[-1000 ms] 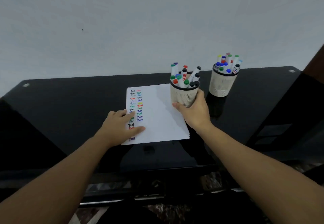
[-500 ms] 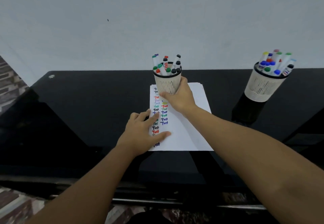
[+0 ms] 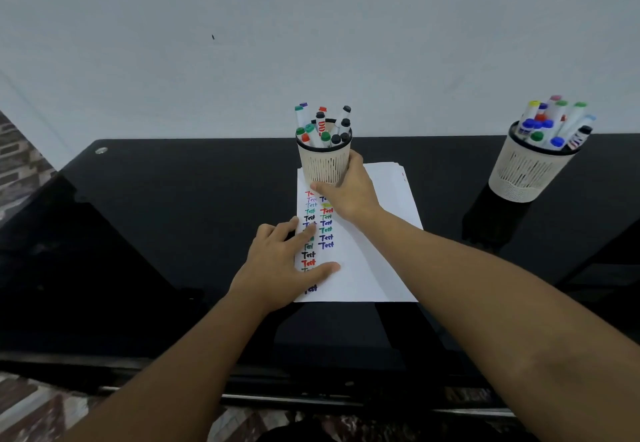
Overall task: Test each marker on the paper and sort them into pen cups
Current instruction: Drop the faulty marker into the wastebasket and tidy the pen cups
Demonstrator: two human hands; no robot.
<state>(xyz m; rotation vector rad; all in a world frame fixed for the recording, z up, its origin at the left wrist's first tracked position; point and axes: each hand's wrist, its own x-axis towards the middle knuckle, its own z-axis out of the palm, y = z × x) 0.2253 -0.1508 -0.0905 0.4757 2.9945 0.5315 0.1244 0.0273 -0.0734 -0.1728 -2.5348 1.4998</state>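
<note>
our right hand (image 3: 349, 192) grips the near pen cup (image 3: 323, 161) at the paper's (image 3: 374, 261) far edge; left hand (image 3: 280, 261) lies flat, pinning it. sorting looks finished; next, set this cup down clear of the sheet.

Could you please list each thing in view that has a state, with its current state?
Left hand: flat on the paper, fingers spread.
Right hand: gripping the near cup.
Near cream slotted pen cup: upright, full of capped markers.
Far cream slotted pen cup: upright, full, untouched.
White paper sheet: flat, two columns of coloured "Test" marks.
</note>
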